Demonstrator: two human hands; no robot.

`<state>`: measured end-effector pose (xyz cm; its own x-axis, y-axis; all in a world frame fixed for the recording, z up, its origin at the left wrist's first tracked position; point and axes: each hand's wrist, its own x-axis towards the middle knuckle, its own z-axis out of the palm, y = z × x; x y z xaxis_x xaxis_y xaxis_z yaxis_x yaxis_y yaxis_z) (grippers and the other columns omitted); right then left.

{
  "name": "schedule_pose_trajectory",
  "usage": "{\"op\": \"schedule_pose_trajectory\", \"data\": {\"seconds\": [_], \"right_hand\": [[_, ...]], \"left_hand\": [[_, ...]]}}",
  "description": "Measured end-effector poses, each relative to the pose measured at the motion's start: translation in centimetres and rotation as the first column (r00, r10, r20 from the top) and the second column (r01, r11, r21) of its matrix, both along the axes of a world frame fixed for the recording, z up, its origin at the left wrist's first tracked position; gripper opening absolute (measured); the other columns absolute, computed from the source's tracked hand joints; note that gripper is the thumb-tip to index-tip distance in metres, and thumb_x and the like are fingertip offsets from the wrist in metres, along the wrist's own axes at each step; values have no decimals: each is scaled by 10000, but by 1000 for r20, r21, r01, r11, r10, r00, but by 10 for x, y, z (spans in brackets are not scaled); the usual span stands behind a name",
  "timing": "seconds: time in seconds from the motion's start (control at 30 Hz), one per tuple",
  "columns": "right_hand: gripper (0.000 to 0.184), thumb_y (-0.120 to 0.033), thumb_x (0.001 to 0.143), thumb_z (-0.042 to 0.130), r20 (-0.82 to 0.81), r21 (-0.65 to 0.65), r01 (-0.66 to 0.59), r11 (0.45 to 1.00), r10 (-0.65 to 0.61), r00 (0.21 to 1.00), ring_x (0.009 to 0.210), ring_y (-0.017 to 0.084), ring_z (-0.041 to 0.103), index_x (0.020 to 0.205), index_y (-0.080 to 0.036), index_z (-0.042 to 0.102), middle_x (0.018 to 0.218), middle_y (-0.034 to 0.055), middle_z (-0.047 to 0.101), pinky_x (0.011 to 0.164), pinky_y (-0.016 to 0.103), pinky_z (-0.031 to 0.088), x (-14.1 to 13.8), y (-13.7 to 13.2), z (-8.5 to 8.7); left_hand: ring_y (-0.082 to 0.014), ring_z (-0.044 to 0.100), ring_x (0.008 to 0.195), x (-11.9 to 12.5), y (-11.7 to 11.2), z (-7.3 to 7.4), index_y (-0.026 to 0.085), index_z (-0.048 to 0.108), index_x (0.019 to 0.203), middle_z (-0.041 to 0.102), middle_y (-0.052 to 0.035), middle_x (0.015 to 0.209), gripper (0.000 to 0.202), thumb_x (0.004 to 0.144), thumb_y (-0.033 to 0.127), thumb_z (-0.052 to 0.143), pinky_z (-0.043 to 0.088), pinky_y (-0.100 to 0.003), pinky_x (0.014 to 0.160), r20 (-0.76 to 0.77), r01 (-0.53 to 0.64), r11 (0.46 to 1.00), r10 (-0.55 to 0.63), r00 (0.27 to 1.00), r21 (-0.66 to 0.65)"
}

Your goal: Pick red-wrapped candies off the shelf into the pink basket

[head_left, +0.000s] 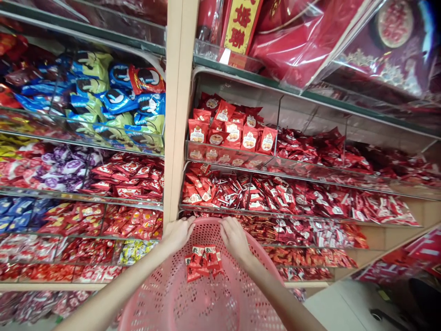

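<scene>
When handling the pink perforated plastic basket point(206, 317), located at bottom centre before the shelves point(51, 286), expect a light, springy body with a smooth, possibly slippery rim point(206, 221). For best balance, take hold at opposite points of the rim. Inside, toward the far wall, note a small cluster of red candy packets point(203, 263), probably light, soft-wrapped and slick. Pinch by a sealed edge to spare the contents, judged possibly brittle. Read "歡" in black on the packets; treat the smaller print as illegible. Observe the grip of the left hand point(179, 233) and the right hand point(234, 235): both curled over the far rim, slightly apart, holding nothing else. Beyond, to the right, find red-and-white wrapped sweets point(262, 195) and, above, upright red packets point(232, 133) with white panels, brand unreadable. To the left, find purple-and-white sweets point(64, 163) and blue packets point(119, 99) with lettering too small to confirm. High on the right, read "婚聯" in red on a yellow panel point(241, 25), with the character above cut off.
</scene>
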<state>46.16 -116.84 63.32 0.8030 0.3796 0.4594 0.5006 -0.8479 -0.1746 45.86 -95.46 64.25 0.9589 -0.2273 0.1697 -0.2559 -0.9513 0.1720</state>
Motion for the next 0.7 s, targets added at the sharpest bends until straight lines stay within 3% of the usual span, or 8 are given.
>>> {"op": "schedule_pose_trajectory", "data": {"seconds": [0.1,0.23,0.4,0.57,0.63,0.7], "right_hand": [[286,-217,905,365,67,28,104,994,-106,992,1017,232,484,1138,-188,528,1121,98,563,851,368,363,3,-10,-5],[323,-282,914,368,-65,-10,193,981,-194,979,995,250,504,1193,-188,500,1083,100,587,845,384,357,7,-16,-15],[325,-262,909,360,-135,-2,226,974,-224,965,1019,249,497,1190,-179,502,1102,93,582,866,373,345,4,-17,-22],[340,-236,876,405,-210,22,201,979,-192,959,1053,240,489,1198,-183,499,1132,91,573,879,347,350,-2,-15,-32],[345,-236,873,404,-227,21,174,984,-165,960,1051,236,494,1201,-188,499,1124,91,578,880,340,355,-3,-16,-33],[347,-242,878,393,-235,21,156,988,-147,961,1053,233,497,1201,-187,504,1122,94,580,884,337,356,-4,-18,-33]], "left_hand": [[-254,661,864,0,1,-1,232,502,1225,677,-102,1031,434,930,379,219,489,-355,693,7,3,1000,-3,1000,-11],[-258,659,877,1,2,0,238,521,1211,683,-108,1026,431,925,382,232,478,-355,714,-3,7,999,-7,1000,-33],[-292,645,914,-3,2,-3,242,520,1229,683,-133,1039,441,916,389,247,462,-390,742,-52,14,995,-19,998,-95],[-368,614,962,-10,6,-8,157,526,1253,680,-203,1022,466,871,367,360,419,-491,821,-138,0,976,-31,990,-218],[-354,604,991,-15,14,-5,156,549,1233,677,-174,1057,459,839,356,425,417,-467,857,-179,14,952,-72,981,-306],[-280,613,999,-26,26,-1,206,575,1204,679,-85,1099,425,813,340,472,438,-363,872,-219,55,905,-160,962,-422]]}}
